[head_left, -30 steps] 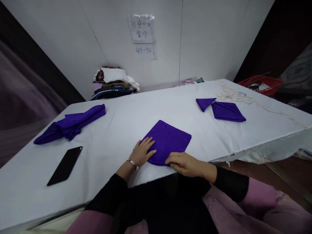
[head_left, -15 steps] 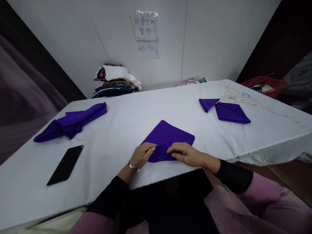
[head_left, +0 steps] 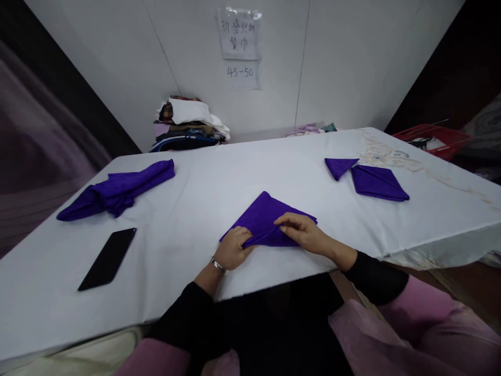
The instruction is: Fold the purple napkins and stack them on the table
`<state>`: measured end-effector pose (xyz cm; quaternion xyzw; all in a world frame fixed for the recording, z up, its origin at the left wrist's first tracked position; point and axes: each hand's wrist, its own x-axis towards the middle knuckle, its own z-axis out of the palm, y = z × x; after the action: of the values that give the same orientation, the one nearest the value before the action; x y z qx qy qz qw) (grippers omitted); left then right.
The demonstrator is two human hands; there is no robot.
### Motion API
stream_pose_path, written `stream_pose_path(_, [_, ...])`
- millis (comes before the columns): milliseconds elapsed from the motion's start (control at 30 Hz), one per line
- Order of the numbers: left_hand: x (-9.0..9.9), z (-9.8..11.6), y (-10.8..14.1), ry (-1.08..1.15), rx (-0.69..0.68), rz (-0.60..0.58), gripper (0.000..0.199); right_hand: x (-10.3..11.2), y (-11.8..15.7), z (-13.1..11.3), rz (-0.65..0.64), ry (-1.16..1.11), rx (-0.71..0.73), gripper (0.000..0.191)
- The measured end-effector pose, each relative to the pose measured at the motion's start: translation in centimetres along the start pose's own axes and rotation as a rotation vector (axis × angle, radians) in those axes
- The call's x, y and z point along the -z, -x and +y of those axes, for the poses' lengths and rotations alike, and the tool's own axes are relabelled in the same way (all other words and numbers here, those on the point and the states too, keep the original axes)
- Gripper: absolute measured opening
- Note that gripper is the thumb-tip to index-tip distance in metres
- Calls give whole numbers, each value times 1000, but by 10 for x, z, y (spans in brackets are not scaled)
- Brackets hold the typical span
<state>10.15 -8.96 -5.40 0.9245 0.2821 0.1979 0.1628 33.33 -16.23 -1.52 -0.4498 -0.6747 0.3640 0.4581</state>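
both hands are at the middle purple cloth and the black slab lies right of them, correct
Wrong side: in the head view, the black slab lies to the left. The left hand and right hand are indeed at the middle purple cloth.

1. Purple cloth [head_left: 258, 214]: plain, folded in layers, roughly triangular in outline.
2. Pose: lies on the white tabletop [head_left: 203, 193], near its front edge, one corner pointing away from the person.
3. Fold: a slanting ridge, pinched between left hand [head_left: 234, 248] and right hand [head_left: 307, 233].
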Motion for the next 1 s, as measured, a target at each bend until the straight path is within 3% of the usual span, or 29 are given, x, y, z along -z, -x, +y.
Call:
stream_pose_path(267, [-7,-6,4,-70,277,209,38,6,-47,27,127,-20,-89,21])
stream_pose_path(433, [-4,-9,-1,-126,441,270,41,9,-88,53,166,132,-113,21])
stream_pose_path(567, [-2,-12,-4,-131,531,287,40,9,-113,75,162,263,-193,24])
stream_pose_path(733, [-3,-19,-6,-105,646,262,36,4,-125,95,165,311,-203,24])
stream_pose_path(1000, [-3,-24,-8,-100,678,206,34,-1,-130,100,180,469,-149,26])
